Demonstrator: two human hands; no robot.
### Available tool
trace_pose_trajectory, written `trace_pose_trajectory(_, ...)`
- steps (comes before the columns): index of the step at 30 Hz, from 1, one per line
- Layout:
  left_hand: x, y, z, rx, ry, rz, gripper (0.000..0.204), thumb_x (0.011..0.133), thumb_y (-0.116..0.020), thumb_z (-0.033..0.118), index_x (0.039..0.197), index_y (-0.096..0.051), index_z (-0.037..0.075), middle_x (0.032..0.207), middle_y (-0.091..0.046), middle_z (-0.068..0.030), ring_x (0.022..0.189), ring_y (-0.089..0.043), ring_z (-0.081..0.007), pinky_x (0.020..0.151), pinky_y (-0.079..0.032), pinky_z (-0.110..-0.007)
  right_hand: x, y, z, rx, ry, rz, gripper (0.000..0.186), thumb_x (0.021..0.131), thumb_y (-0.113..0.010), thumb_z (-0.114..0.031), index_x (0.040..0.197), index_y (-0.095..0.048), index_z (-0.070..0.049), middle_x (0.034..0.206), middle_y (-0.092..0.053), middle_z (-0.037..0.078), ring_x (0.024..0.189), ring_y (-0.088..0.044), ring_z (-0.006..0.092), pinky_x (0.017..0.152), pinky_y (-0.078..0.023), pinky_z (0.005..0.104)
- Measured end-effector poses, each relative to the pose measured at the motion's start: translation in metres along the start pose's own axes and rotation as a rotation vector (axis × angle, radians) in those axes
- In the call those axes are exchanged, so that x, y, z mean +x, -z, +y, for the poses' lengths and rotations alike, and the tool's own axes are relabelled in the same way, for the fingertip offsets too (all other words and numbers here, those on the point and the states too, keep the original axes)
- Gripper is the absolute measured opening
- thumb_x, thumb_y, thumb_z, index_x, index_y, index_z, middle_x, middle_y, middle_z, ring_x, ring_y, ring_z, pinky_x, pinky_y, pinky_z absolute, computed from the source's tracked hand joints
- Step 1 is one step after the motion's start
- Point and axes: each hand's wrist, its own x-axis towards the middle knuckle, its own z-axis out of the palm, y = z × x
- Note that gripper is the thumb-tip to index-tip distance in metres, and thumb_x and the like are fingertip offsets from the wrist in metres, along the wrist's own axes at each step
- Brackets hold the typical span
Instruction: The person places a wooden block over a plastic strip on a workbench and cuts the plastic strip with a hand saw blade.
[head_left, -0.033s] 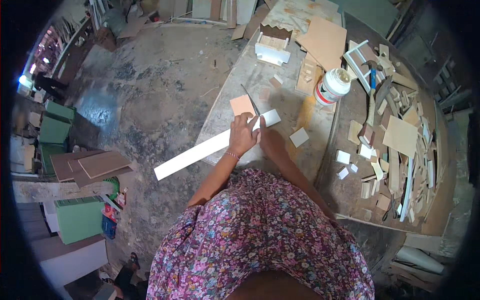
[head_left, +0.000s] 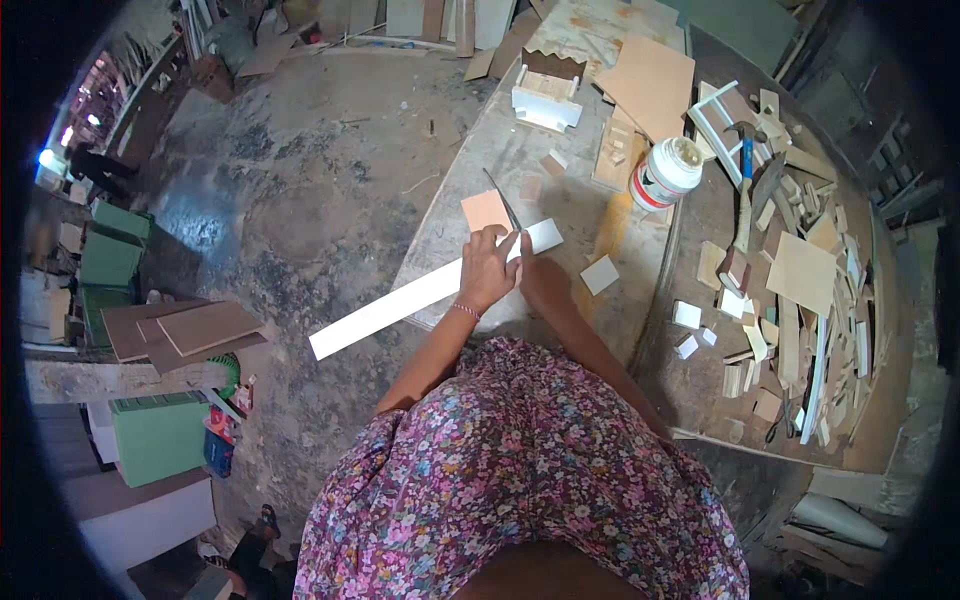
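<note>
A long white strip (head_left: 390,308), flat like a board, lies slantwise over the workbench's near left edge, its left end sticking out past the bench. My left hand (head_left: 487,270) is closed over the strip near its right end, fingers pressing it and touching the edge of a small tan square piece (head_left: 484,212). My right hand (head_left: 543,284) is beside it, fingers closed on a thin dark blade (head_left: 503,198) that crosses the strip and points away from me. The blade's handle end is hidden in the hand. A loose white square (head_left: 599,274) lies to the right.
Farther along the bench (head_left: 450,215) are a white glue tub (head_left: 667,174), a small white-and-wood model (head_left: 546,92) and a tan sheet (head_left: 648,85). Right of these lie a blue-handled hammer (head_left: 746,160) and many wood offcuts (head_left: 802,272). Brown boards (head_left: 210,327) stand at left.
</note>
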Motion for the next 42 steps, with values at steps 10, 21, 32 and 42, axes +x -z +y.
trace_pose_trajectory(10, -0.003, -0.001, -0.003, -0.036, 0.037, 0.022, 0.045, 0.067, -0.061, 0.021, 0.108, -0.05, 0.004, 0.102, -0.043, -0.0092, 0.094, -0.041, -0.0265, 0.074, -0.034, -0.037, -0.021, 0.016, -0.005, 0.033, -0.087, -0.149, 0.06, 0.076, -0.043, -0.011, 0.132, -0.022, -0.012, 0.071, -0.058, 0.02, 0.064, -0.058, 0.0338, 0.058, -0.046, 0.044)
trace_pose_trajectory(21, -0.001, 0.001, 0.004, -0.032, 0.058, 0.037, 0.045, 0.064, -0.065, 0.019, 0.104, -0.052, 0.004, 0.099, -0.044, -0.0114, 0.093, -0.041, -0.0264, 0.073, -0.034, -0.039, -0.007, 0.017, 0.0, 0.125, -0.033, -0.129, 0.059, 0.079, -0.04, -0.011, 0.132, -0.016, -0.005, 0.074, -0.057, 0.025, 0.066, -0.057, 0.0374, 0.059, -0.045, 0.0463)
trace_pose_trajectory(32, 0.016, -0.006, -0.004, -0.052, -0.051, 0.063, 0.021, 0.068, -0.064, 0.016, 0.076, -0.051, 0.001, 0.071, -0.055, -0.0155, 0.073, -0.054, -0.03, 0.064, -0.041, -0.039, -0.018, -0.016, 0.017, 0.152, -0.114, 0.015, 0.032, 0.084, -0.033, -0.012, 0.108, -0.037, 0.009, 0.077, -0.057, 0.026, 0.072, -0.057, 0.0398, 0.063, -0.045, 0.0479)
trace_pose_trajectory(42, 0.027, -0.025, 0.001, 0.182, 0.17, 0.077, 0.025, 0.082, -0.046, 0.023, 0.068, -0.051, 0.003, 0.06, -0.056, -0.0145, 0.059, -0.057, -0.029, 0.055, -0.046, -0.038, -0.019, 0.001, 0.007, 0.058, -0.224, -0.073, 0.033, 0.085, -0.035, -0.018, 0.11, -0.037, 0.002, 0.077, -0.058, 0.024, 0.07, -0.057, 0.0387, 0.061, -0.044, 0.048)
